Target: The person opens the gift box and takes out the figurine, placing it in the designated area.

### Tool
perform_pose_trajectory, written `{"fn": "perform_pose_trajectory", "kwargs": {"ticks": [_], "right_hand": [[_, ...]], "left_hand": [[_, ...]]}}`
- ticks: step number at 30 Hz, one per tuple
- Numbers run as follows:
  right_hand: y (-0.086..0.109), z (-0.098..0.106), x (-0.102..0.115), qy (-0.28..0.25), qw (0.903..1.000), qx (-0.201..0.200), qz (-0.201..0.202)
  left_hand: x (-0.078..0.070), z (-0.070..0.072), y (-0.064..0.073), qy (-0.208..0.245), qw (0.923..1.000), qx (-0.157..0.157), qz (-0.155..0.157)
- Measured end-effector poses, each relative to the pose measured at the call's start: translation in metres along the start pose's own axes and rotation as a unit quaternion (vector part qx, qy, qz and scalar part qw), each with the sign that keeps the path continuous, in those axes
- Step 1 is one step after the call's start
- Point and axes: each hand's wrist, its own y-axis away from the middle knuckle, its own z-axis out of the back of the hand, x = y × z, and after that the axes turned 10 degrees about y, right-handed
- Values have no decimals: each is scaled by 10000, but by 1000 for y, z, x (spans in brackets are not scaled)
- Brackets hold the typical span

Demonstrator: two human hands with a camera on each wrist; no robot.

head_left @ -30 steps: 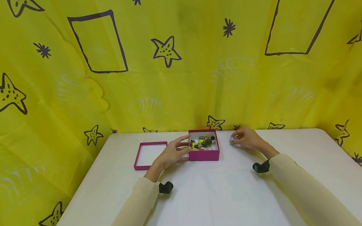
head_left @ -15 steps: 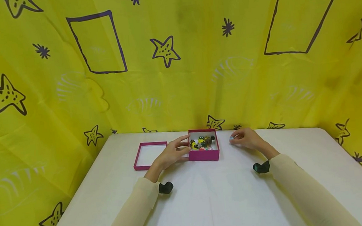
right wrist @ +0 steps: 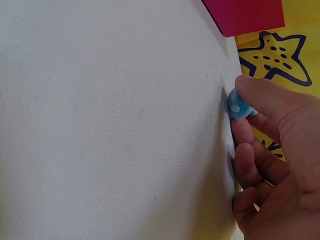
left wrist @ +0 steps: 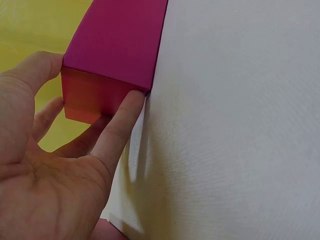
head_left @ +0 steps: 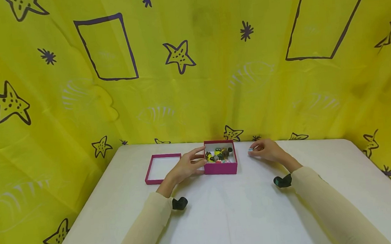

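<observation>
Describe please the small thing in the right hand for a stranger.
On the white table, right of the open magenta box, is the right hand. It pinches the small blue piece, held outside while the other pieces lie inside.

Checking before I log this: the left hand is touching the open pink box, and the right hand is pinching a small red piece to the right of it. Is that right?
Not quite: the small piece in the right hand is blue, not red, as the right wrist view shows. The rest stands: the left hand touches the open pink box, left of that piece.
</observation>
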Motion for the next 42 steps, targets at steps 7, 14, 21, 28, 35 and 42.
{"fn": "perform_pose_trajectory", "kwargs": {"ticks": [7,14,21,28,35,42], "right_hand": [[1,4,2,2,9999,96,92],[3,6,1,67,9996,198,175],[4,9,0,59,9992,308,232],[7,15,3,137,9978,496,417],[12,25,8,190,9953,629,711],[18,37,16,473,9922,574,1000]], "left_hand": [[0,-1,0,-49,10000,-28,9],[-1,-2,2,-15,10000,-48,39],[1,-1,0,-22,10000,-50,52],[0,-1,0,-66,9999,-65,61],[1,0,-1,-107,9999,-81,40],[1,0,0,-67,10000,-48,-4]]}}
